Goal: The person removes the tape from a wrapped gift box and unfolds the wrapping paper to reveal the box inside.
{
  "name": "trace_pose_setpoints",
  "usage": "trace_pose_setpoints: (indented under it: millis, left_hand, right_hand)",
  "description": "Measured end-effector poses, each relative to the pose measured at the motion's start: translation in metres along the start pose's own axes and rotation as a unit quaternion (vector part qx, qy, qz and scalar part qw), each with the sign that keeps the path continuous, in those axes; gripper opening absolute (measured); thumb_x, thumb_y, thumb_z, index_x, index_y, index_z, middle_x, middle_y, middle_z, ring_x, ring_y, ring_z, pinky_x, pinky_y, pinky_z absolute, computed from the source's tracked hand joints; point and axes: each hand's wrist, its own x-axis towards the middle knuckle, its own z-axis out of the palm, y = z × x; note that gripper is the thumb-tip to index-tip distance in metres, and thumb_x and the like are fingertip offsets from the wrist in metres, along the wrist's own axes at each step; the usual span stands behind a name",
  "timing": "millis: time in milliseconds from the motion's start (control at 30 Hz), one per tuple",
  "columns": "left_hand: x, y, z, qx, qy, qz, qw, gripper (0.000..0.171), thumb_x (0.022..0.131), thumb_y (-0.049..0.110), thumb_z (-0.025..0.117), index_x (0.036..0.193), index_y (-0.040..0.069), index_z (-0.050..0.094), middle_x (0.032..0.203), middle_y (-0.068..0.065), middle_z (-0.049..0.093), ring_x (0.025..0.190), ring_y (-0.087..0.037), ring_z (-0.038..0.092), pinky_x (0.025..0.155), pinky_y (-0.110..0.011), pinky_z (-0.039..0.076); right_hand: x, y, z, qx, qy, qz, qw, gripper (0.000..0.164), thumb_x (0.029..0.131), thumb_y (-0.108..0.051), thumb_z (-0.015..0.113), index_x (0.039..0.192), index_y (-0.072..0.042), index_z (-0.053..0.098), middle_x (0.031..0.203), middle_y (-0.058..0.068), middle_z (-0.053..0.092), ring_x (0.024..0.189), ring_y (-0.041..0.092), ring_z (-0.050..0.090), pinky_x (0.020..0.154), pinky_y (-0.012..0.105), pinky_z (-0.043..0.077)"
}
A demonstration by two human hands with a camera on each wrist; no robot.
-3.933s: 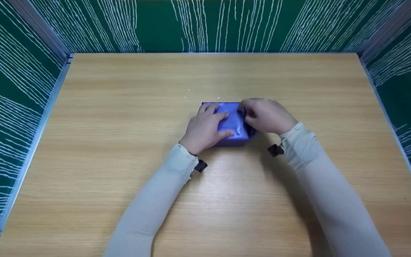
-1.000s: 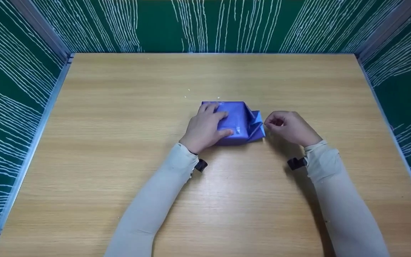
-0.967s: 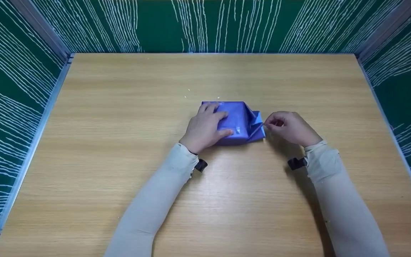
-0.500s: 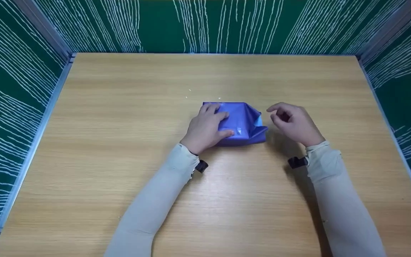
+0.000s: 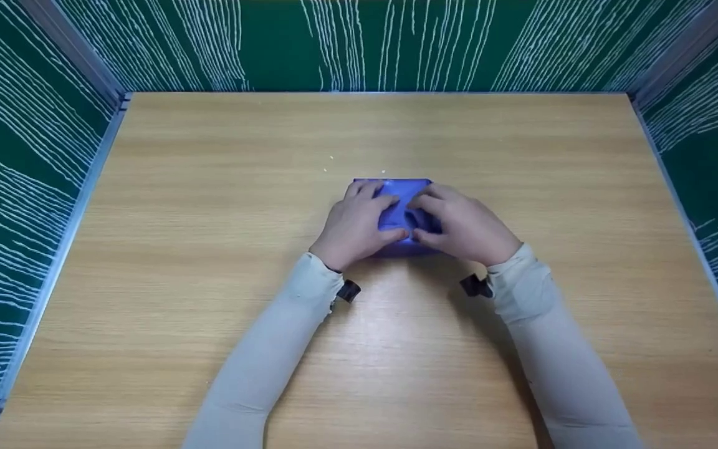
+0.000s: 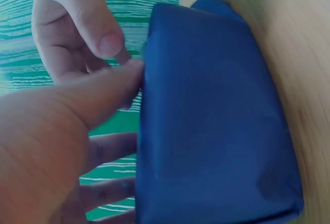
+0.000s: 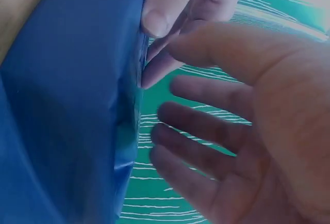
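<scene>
A box-shaped package in shiny blue-violet wrapping (image 5: 395,215) lies near the middle of the table. My left hand (image 5: 359,219) rests on its left part, fingers spread and thumb along the top; in the left wrist view the thumb touches the upper edge of the wrapped package (image 6: 211,110). Above the package's right end hovers my right hand (image 5: 462,223), its fingers bent loosely, with a gap to the wrapping (image 7: 62,95) in the right wrist view. That hand covers the folded right end in the head view. Both thumbs are close together.
The wooden table (image 5: 222,168) spreads out on all sides of the package. Tiny white specks (image 5: 331,157) lie behind it. Green walls with white streaks (image 5: 278,47) border the table at the back and both sides.
My right hand pinched the protruding end flap, let it go, then moved left over the package's right end. The flap no longer shows in the head view. My left hand stays put.
</scene>
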Motion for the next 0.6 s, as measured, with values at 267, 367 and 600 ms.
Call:
trace_pose_setpoints:
  millis: [267, 367, 600]
  left_hand:
    - [-0.003, -0.003, -0.002, -0.009, -0.004, 0.003, 0.9999, 0.07, 0.094, 0.062, 0.065, 0.148, 0.018, 0.058, 0.161, -0.012, 0.043, 0.149, -0.034, 0.033, 0.109, -0.057, 0.044]
    - [-0.004, -0.004, -0.004, -0.02, -0.013, 0.002, 0.9997, 0.07, 0.096, 0.058, 0.065, 0.152, 0.018, 0.054, 0.163, -0.012, 0.04, 0.152, -0.034, 0.031, 0.113, -0.057, 0.04]
    - [-0.008, -0.01, -0.013, -0.004, -0.01, 0.009, 0.9999, 0.066, 0.097, 0.05, 0.068, 0.151, 0.016, 0.055, 0.159, -0.013, 0.045, 0.149, -0.034, 0.035, 0.115, -0.05, 0.039]
  right_hand:
    - [0.0, 0.0, 0.003, -0.017, -0.023, 0.003, 1.0, 0.043, 0.091, -0.033, 0.081, 0.124, -0.006, 0.073, 0.127, 0.014, 0.063, 0.11, 0.029, 0.065, 0.096, 0.048, 0.057]
    - [0.0, 0.001, 0.003, -0.019, -0.017, -0.011, 1.0, 0.041, 0.091, -0.032, 0.081, 0.121, -0.005, 0.075, 0.123, 0.014, 0.065, 0.104, 0.028, 0.065, 0.09, 0.046, 0.058]
    - [-0.002, 0.001, 0.005, -0.007, -0.014, -0.012, 1.0, 0.037, 0.092, -0.027, 0.08, 0.12, -0.003, 0.075, 0.126, 0.016, 0.066, 0.105, 0.03, 0.064, 0.087, 0.047, 0.056]
